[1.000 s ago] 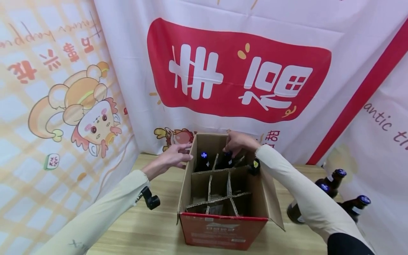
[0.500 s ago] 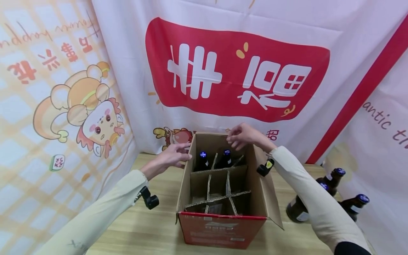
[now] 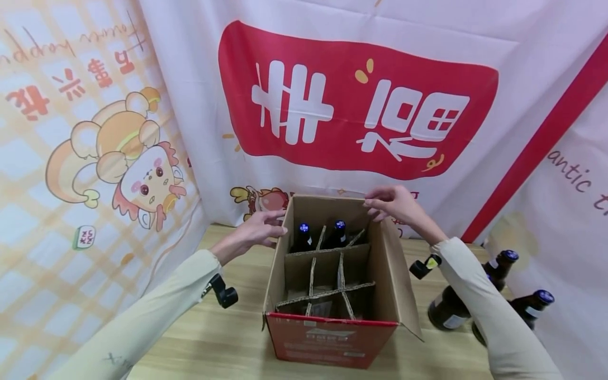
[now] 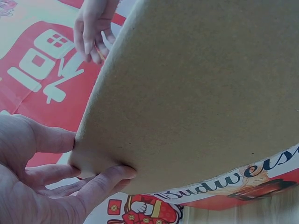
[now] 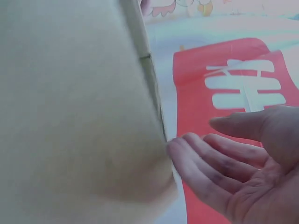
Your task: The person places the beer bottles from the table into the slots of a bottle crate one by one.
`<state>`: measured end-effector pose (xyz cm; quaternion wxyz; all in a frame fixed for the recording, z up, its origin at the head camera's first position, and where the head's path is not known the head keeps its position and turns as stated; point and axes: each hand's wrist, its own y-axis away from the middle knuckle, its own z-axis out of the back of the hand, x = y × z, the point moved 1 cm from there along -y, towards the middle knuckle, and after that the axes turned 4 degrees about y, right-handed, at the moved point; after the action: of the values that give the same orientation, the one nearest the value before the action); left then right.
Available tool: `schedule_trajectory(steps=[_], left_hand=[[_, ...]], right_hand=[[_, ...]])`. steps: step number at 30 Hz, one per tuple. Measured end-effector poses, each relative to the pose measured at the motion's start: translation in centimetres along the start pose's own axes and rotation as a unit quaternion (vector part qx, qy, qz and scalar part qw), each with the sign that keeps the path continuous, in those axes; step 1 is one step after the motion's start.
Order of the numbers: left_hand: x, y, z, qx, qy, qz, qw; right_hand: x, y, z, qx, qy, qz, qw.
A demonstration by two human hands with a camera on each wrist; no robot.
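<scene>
An open red cardboard box (image 3: 332,340) with cardboard dividers (image 3: 328,250) stands on the table. Two dark beer bottles with blue caps, a left bottle (image 3: 304,238) and a right bottle (image 3: 339,235), stand in its far compartments. My left hand (image 3: 254,230) holds the box's far left edge; in the left wrist view its fingers (image 4: 110,182) dent the brown cardboard. My right hand (image 3: 394,205) is at the far right corner, fingers loosely bent and holding nothing; in the right wrist view its fingertips are right at the cardboard edge.
Dark bottles stand on the table to the right: a back bottle (image 3: 501,266), a front bottle (image 3: 534,307) and another bottle (image 3: 448,312) partly behind my right sleeve. A side flap (image 3: 406,295) hangs outward from the box. A printed cloth (image 3: 356,105) hangs behind it.
My right hand has left the right-hand bottle in the far row and moved up and right to the box's far right corner. The left hand has stayed at the box edge.
</scene>
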<state>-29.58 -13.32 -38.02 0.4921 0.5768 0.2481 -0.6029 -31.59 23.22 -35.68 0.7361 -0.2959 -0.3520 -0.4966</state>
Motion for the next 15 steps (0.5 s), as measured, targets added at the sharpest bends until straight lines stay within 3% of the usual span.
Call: schedule_trajectory(steps=[7, 12, 15], left_hand=[[0.3, -0.4, -0.2, 0.003, 0.001, -0.001, 1.0000], [0.4, -0.5, 0.1, 0.000, -0.002, -0.008, 1.0000], [0.3, -0.4, 0.3, 0.001, -0.004, -0.007, 1.0000]], right_hand=[[-2.1, 2.0, 1.1, -0.084, 0.042, 0.041, 0.9947], [-3.7, 3.4, 1.3, -0.098, 0.040, 0.006, 0.9943], [-4.4, 4.4, 1.2, -0.101, 0.076, -0.021, 0.9918]])
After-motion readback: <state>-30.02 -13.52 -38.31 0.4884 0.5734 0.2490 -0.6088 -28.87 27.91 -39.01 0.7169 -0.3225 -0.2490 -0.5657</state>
